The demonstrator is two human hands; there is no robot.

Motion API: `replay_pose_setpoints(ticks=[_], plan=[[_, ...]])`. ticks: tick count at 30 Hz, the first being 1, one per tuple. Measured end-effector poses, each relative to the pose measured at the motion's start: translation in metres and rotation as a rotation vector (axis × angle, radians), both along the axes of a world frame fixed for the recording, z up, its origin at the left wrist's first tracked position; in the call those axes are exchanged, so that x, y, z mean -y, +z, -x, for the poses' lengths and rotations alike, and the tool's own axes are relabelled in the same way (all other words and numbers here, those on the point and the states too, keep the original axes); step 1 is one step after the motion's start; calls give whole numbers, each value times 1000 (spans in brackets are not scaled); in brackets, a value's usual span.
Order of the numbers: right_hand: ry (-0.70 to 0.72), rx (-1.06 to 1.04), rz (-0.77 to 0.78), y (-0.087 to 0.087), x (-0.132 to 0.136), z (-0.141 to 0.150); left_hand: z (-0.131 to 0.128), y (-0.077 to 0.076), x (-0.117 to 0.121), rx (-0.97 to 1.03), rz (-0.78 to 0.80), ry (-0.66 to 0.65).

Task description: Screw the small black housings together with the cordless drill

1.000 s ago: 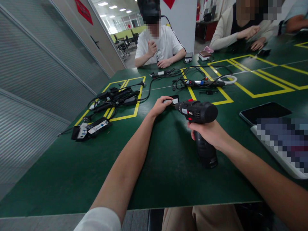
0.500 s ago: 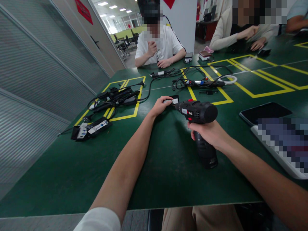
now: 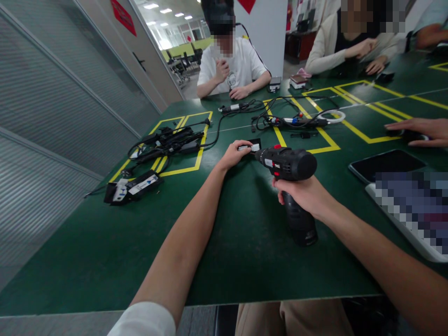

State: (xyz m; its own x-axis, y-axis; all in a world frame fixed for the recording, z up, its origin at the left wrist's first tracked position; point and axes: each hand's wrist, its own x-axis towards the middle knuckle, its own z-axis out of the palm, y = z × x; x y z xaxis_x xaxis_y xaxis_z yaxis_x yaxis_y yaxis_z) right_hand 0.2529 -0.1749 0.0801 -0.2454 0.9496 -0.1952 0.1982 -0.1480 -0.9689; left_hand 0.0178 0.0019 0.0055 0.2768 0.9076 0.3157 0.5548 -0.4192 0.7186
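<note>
Head view, and it's a two-handed affair at the green table point(image 3: 105, 261)! The right hand point(image 3: 304, 195) has the drill point(image 3: 287, 162), fingers wrapped closed around its grip, the body level above the wood-free green surface and the nose aimed away and slightly left. Out front, the left hand point(image 3: 234, 154) reaches in low, fingers bent and nearly closed, thumb and fingertips pinching the small black-and-white piece point(image 3: 256, 146). That piece sits right by the drill's nose, partly covered by the fingers; whether the two touch, I can't tell from here!

Over to the left, a dark tangle of cables point(image 3: 168, 142) sprawls across the yellow tape point(image 3: 198, 161), a black-and-white packet point(image 3: 143, 184) lying just in front. Beyond the piece, more wiring, with a white ring point(image 3: 336, 116) at its right end. Along the right side lie a phone point(image 3: 387, 165) and a pale-cased device point(image 3: 411, 219), and just past them a co-worker's hand point(image 3: 427, 131) rests over a dark object too covered to name. Across the table, a person in white point(image 3: 241, 63) and another in a cream sleeve point(image 3: 327, 60), hands up in front of them both!
</note>
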Motion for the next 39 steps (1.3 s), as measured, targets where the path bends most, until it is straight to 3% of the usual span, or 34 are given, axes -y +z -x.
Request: replay_pose_setpoints(ticks=[24,32,36,39], plan=[[-22,10,41,2,12,3,-1,-1,0,-33,10,18],[116,63,-86,10,17,6,-3,-3,2,-59,-65,2],[57,141,-310,6,21,11,-4,-9,2,-98,-76,14],[57,196,-345,2,25,13,-5,-13,2,-123,-115,51]])
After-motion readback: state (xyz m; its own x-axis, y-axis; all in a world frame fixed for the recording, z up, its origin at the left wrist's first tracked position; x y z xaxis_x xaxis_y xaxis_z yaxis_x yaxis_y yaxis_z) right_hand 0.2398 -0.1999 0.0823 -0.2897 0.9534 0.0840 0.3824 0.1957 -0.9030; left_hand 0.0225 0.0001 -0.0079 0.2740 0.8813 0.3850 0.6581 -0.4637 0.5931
